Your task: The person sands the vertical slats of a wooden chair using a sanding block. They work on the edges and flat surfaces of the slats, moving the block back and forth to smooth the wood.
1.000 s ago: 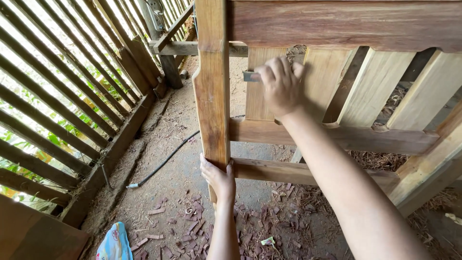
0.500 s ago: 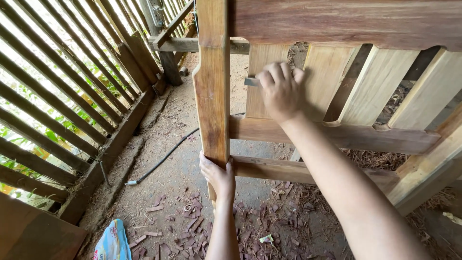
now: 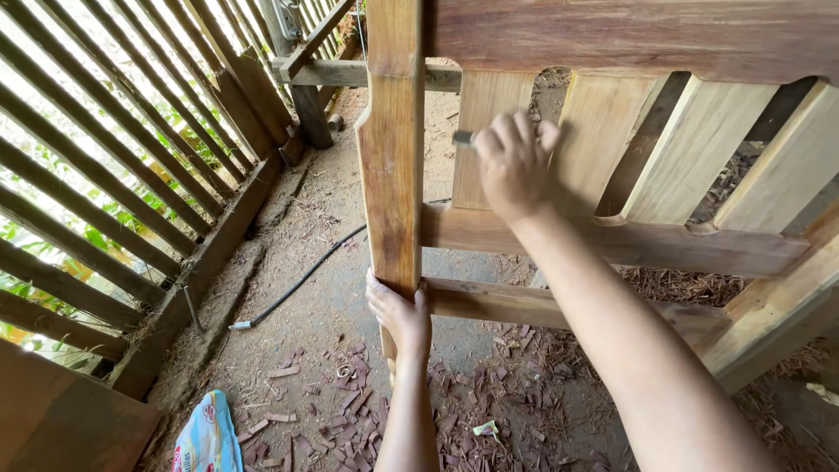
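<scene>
Our left hand (image 3: pixel 400 315) clenches the wooden post (image 3: pixel 391 157), steadying it; our right hand (image 3: pixel 511 162) grips a small tool (image 3: pixel 462 137) against the slat (image 3: pixel 489 114).

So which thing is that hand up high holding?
Find the big wooden frame with pale slats. The right hand presses on the leftmost slat, gripping a thin grey metal tool. It is the only metal thing among all that wood.

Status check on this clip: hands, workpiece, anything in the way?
Left hand grips wooden post low down. Right hand holds small metal tool against pale slat. Wood chips on ground; nothing blocking.
</scene>
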